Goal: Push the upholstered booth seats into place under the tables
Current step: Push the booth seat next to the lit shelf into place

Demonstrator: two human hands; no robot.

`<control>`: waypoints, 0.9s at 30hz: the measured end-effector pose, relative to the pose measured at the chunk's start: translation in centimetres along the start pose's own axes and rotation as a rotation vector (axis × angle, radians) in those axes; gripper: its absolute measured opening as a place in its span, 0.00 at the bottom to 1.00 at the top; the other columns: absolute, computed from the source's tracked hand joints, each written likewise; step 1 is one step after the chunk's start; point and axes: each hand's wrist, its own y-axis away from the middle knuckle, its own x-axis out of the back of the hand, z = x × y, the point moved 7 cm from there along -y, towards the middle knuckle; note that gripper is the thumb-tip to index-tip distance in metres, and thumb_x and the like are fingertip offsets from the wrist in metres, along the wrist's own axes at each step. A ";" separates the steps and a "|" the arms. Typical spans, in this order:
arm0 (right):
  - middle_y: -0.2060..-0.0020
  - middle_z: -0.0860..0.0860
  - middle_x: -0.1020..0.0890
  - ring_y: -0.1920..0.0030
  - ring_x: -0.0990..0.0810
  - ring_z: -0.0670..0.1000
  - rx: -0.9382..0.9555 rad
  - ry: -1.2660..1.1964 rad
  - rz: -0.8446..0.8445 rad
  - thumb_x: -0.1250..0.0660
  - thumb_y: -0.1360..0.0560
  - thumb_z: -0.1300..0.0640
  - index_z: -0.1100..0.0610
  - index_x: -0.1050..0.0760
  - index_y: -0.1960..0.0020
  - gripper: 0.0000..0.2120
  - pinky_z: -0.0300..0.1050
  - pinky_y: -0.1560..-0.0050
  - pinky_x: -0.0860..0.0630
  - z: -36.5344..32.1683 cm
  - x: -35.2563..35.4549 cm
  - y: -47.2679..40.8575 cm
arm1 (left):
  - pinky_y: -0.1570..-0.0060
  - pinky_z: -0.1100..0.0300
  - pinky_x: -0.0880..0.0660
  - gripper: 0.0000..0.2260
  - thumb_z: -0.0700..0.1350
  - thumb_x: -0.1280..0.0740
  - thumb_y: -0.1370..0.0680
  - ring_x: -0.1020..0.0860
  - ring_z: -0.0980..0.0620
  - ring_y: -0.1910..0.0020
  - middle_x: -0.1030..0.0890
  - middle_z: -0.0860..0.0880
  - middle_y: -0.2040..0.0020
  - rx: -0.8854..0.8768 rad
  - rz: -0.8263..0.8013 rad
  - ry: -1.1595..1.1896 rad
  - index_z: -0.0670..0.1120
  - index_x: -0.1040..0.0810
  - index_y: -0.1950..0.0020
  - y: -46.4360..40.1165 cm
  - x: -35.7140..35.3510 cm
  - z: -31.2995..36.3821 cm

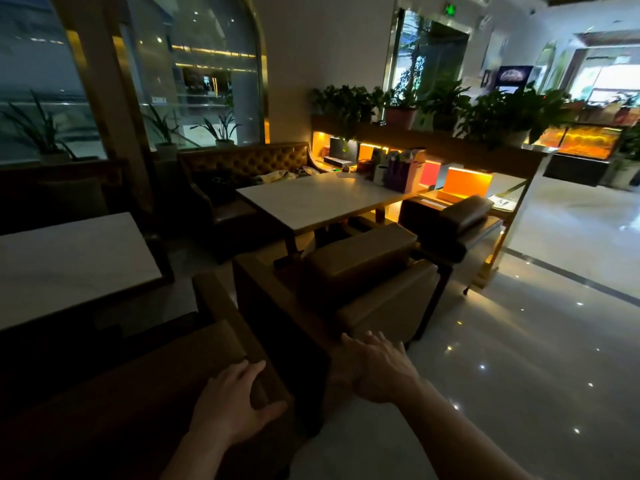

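A brown upholstered seat (145, 386) fills the lower left, next to a white-topped table (69, 265). My left hand (232, 403) grips the top corner of its backrest. My right hand (377, 368) hovers with spread fingers, holding nothing, just behind a second brown seat (363, 271). That seat faces another white table (325, 199) ahead. A third seat (453, 223) stands to its right at the same table.
A tufted brown booth bench (242, 164) lines the far side of the middle table. A lit shelf unit (450, 154) with potted plants stands behind. Bags and boxes sit on the table's far end. Glossy tiled floor (519, 341) opens to the right.
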 end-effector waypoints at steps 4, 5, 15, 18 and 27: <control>0.20 0.55 0.48 0.21 0.52 0.60 -0.009 -0.013 0.010 0.42 0.31 0.23 0.39 0.55 0.21 0.45 0.68 0.25 0.51 6.3 0.9 0.1 | 0.25 0.44 0.48 0.43 0.75 0.39 0.30 0.49 0.48 0.22 0.50 0.53 0.19 -0.021 0.018 -0.048 0.61 0.52 0.21 -2.1 -1.4 7.6; 0.20 0.55 0.48 0.21 0.53 0.60 -0.017 -0.018 0.007 0.43 0.31 0.23 0.39 0.55 0.21 0.46 0.68 0.25 0.51 7.8 0.9 0.1 | 0.25 0.45 0.48 0.44 0.75 0.39 0.30 0.49 0.48 0.22 0.50 0.53 0.19 -0.030 0.018 -0.057 0.61 0.52 0.21 -2.7 -1.7 9.3; 0.20 0.54 0.46 0.21 0.51 0.58 -0.092 -0.057 0.036 0.52 0.39 0.16 0.38 0.58 0.21 0.52 0.65 0.26 0.46 21.2 0.7 -4.6 | 0.24 0.44 0.52 0.44 0.76 0.39 0.31 0.49 0.47 0.22 0.48 0.52 0.20 -0.122 0.043 -0.123 0.61 0.52 0.21 -13.7 -2.9 21.0; 0.20 0.53 0.47 0.21 0.51 0.57 -0.105 -0.065 0.031 0.54 0.41 0.15 0.36 0.59 0.22 0.53 0.66 0.25 0.47 24.8 0.4 -8.4 | 0.24 0.44 0.51 0.44 0.74 0.37 0.31 0.48 0.47 0.22 0.48 0.51 0.20 -0.130 0.078 -0.111 0.61 0.52 0.21 -18.8 -3.3 23.0; 0.20 0.55 0.49 0.21 0.49 0.57 -0.123 0.084 -0.143 0.46 0.33 0.20 0.39 0.59 0.21 0.48 0.63 0.24 0.46 33.6 0.9 -22.2 | 0.24 0.45 0.50 0.44 0.72 0.35 0.30 0.47 0.48 0.22 0.47 0.51 0.20 -0.076 0.040 0.041 0.60 0.52 0.21 -35.7 -6.5 24.7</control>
